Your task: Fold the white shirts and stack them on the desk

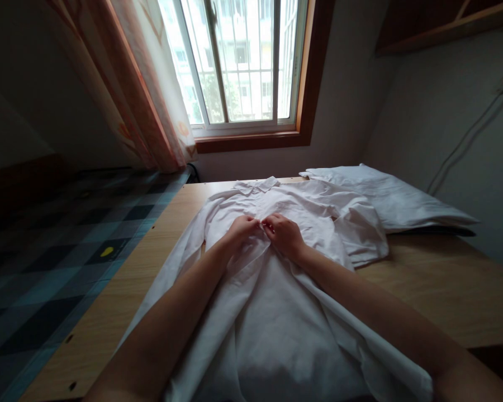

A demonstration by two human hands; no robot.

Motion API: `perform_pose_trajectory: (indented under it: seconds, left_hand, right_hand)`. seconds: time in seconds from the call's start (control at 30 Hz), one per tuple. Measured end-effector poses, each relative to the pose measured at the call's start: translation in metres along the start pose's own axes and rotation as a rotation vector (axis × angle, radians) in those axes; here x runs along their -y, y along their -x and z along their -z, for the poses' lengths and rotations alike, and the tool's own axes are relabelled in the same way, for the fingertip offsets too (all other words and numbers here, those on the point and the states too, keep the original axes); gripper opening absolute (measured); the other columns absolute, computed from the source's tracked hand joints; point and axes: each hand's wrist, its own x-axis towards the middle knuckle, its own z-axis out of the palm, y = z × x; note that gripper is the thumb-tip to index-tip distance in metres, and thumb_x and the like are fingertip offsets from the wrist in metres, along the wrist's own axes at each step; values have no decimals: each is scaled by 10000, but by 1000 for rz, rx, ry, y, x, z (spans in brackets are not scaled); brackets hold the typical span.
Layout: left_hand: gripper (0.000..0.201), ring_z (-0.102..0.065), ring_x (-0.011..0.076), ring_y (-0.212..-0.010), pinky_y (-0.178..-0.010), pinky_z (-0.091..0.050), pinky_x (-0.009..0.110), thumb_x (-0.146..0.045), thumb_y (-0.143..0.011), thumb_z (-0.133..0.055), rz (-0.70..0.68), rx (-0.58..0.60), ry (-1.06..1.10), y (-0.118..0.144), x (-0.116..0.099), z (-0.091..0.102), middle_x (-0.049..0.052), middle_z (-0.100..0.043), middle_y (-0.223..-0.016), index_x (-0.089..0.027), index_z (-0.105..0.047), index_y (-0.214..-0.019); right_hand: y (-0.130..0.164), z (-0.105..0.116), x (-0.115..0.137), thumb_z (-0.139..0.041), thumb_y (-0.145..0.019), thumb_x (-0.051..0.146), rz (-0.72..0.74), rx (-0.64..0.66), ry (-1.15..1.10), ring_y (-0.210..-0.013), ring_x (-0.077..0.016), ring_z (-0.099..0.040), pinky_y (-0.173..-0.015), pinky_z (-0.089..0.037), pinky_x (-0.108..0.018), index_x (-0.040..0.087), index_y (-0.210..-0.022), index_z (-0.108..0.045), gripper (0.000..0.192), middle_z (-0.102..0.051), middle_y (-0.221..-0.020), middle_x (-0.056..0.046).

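A white long-sleeved shirt [285, 318] lies front up, its collar [257, 185] toward the window. The upper front is together, while below my hands the two front edges spread apart. My left hand [243, 228] pinches one front edge at the middle of the shirt. Right beside it, my right hand [281, 231] is closed on the other edge, fingertips almost touching those of the left. Any button between the fingers is too small to make out. One sleeve [362, 234] lies bunched to the right; the other stretches down the left side.
The shirt rests on a wooden board [440, 279]. Folded white cloth [385, 195] sits at the back right on something dark. To the left is a dark checked bedspread [67, 262]. Behind are a curtain [138, 95], a barred window [243, 67] and a cable [461, 145] on the wall.
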Motion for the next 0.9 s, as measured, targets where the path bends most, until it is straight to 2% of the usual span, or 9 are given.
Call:
perform_pose_trajectory:
  seconds: [0.17,0.43,0.63,0.73,0.9]
  left_hand:
    - [211,-393,76,-451,-440,-257,214,-323,-691,-643,36,62,52,1,-4,4,-22,-495,-530,-145,-568,-608]
    - [226,-373,72,-464,-431,-240,209,-351,-687,-662,-11,120,53,6,-6,10,-33,-481,-542,-139,-598,-646]
    - [246,-407,84,-502,-464,-270,211,-382,-705,-639,-60,89,61,8,-1,10,-31,-501,-580,-140,-604,-685]
    - [301,-396,83,-510,-470,-265,213,-437,-689,-651,-87,125,84,6,2,8,-36,-491,-584,-140,-602,-697]
    - [306,-363,75,-490,-461,-240,214,-437,-676,-662,-74,98,71,6,2,8,-48,-460,-550,-139,-592,-672]
  right_hand:
    - [3,4,-2,-531,-965,240,23,12,-45,-999,-203,-673,-830,-477,-261,222,-1080,-729,230,-729,-1123,-71]
    - [4,4,-5,-561,-936,201,5,-10,-128,-1045,-205,-674,-905,-481,-276,216,-1120,-729,249,-734,-1150,-54]
    - [3,3,-6,-566,-927,187,10,-15,-145,-1029,-200,-675,-899,-483,-272,209,-1094,-736,239,-741,-1122,-56]
    - [3,2,-7,-568,-923,181,20,-18,-152,-1031,-200,-673,-904,-482,-273,201,-1093,-736,240,-740,-1123,-61]
    - [3,2,-7,-571,-916,180,16,-10,-142,-1029,-199,-673,-903,-483,-275,206,-1101,-732,246,-740,-1123,-59]
